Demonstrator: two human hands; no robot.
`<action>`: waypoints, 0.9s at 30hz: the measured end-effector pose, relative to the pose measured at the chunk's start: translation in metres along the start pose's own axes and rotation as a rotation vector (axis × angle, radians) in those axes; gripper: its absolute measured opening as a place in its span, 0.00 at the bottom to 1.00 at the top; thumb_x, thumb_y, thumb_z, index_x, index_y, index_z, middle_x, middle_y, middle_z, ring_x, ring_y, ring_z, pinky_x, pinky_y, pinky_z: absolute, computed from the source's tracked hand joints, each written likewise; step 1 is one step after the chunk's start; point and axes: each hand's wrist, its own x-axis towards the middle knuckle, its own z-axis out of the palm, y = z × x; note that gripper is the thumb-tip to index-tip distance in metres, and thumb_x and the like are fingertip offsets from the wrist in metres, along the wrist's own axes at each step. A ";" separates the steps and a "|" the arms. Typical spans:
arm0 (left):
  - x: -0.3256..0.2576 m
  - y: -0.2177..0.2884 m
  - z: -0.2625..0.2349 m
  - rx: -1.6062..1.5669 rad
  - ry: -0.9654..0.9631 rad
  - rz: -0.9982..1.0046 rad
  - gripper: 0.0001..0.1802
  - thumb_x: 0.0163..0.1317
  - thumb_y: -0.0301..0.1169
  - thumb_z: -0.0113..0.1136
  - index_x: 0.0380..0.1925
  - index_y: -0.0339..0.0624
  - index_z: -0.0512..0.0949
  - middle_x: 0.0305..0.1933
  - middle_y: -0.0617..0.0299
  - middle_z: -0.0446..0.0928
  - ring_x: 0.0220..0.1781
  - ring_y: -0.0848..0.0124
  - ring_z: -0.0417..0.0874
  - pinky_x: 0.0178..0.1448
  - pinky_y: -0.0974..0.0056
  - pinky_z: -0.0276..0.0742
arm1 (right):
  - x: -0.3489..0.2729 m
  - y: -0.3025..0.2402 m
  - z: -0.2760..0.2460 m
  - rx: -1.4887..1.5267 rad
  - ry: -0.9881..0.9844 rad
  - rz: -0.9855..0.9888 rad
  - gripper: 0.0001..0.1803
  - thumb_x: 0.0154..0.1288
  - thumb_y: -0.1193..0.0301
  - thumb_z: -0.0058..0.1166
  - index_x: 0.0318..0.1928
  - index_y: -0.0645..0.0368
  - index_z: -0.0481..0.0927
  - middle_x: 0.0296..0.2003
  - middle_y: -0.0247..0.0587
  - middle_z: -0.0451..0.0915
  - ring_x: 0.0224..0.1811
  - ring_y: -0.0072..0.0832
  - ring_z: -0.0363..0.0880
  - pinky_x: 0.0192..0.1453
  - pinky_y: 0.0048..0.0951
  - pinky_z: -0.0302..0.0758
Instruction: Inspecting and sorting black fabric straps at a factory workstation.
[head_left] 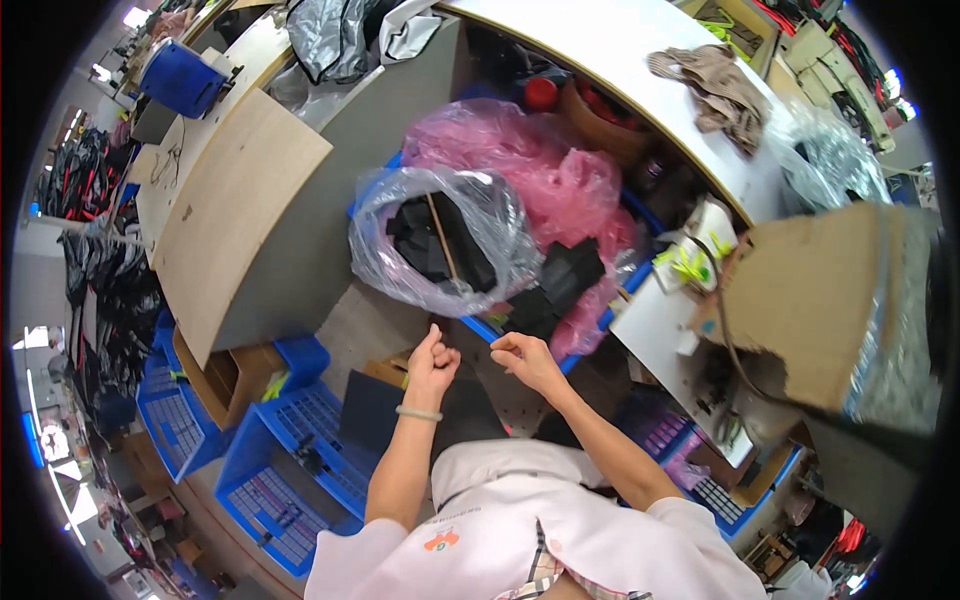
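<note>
My left hand (pixel 433 360) is closed, its fingers curled in and the thumb pointing away from me. Level with it, my right hand (pixel 526 361) has its thumb and fingers pressed together in a pinch. Whatever either might hold is too small to make out. Just beyond my hands, a clear plastic bag (pixel 375 250) stands with its mouth wide, black fabric pieces (pixel 470 245) and a thin wooden stick (pixel 441 235) inside. To its right, black flat pieces (pixel 572 272) lie on pink plastic sheeting (pixel 585 190), in a blue crate (pixel 570 362).
Blue crates (pixel 290 480) stand on the floor at my left, below a wooden board (pixel 240 200). At the right are a sewing table (pixel 660 335) and a large cardboard box (pixel 810 300). A white tabletop (pixel 600 50) with a brown striped cloth (pixel 715 90) runs along the far side.
</note>
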 end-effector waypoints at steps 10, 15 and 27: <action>0.163 0.158 0.017 -0.016 -0.169 -0.113 0.07 0.60 0.28 0.59 0.29 0.44 0.70 0.17 0.70 0.60 0.15 0.77 0.58 0.28 0.68 0.63 | 0.286 0.156 0.140 -0.613 0.516 -0.008 0.13 0.49 0.70 0.61 0.34 0.61 0.73 0.33 0.48 0.76 0.37 0.46 0.77 0.40 0.44 0.76; 0.228 0.177 0.040 -0.040 -0.105 0.045 0.06 0.59 0.29 0.61 0.30 0.41 0.73 0.19 0.68 0.68 0.21 0.75 0.68 0.40 0.66 0.74 | 0.271 0.146 0.139 -0.570 0.582 -0.194 0.12 0.52 0.70 0.59 0.31 0.57 0.69 0.31 0.42 0.72 0.36 0.42 0.75 0.36 0.43 0.72; 0.221 0.172 0.056 -0.213 -0.402 -0.131 0.11 0.60 0.32 0.60 0.26 0.34 0.75 0.35 0.49 0.79 0.44 0.57 0.81 0.57 0.49 0.75 | 0.036 0.084 0.121 0.012 0.708 -0.259 0.09 0.62 0.80 0.50 0.43 0.63 0.76 0.27 0.38 0.77 0.29 0.25 0.75 0.34 0.24 0.71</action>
